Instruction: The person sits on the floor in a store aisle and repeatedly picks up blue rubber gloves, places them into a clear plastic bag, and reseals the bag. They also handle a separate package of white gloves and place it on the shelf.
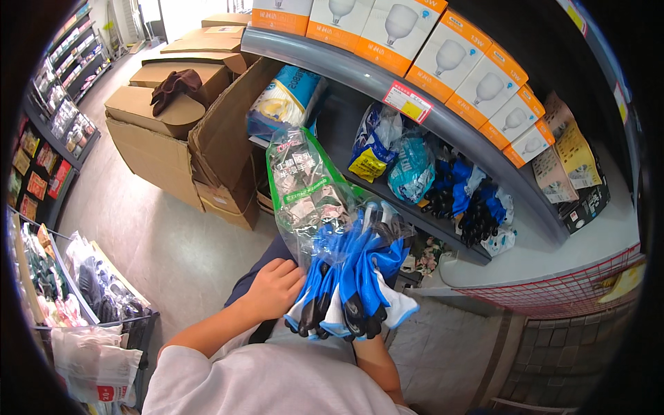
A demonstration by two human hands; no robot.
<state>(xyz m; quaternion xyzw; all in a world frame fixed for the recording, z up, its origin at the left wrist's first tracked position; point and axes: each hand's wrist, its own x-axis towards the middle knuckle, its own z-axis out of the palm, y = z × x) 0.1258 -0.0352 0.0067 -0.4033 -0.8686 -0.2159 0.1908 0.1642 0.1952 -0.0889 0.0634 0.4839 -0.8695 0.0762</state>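
Before my body is a bunch of blue work gloves (pixel 345 280) with black fingers and white, blue-edged cuffs. Their upper part is inside a clear plastic bag (pixel 306 192) with green edges and printed writing; the lower part sticks out of its mouth. My left hand (pixel 277 288) has its fingers curled on the bag's edge, beside the gloves. My right forearm (pixel 378 363) reaches up under the bunch, which covers my right hand, so its grip is hidden. The bag's far end leans towards the lower shelf.
A grey shelf (pixel 358 70) carries bulb boxes (pixel 399 31). Below lie a blue-and-white package (pixel 288 98), plastic-wrapped packs (pixel 412 168) and more blue-black gloves (pixel 467 202). Cardboard boxes (pixel 150 150) stand on the floor, a brown cloth (pixel 176 88) on top. Display bins (pixel 98 316) flank my left.
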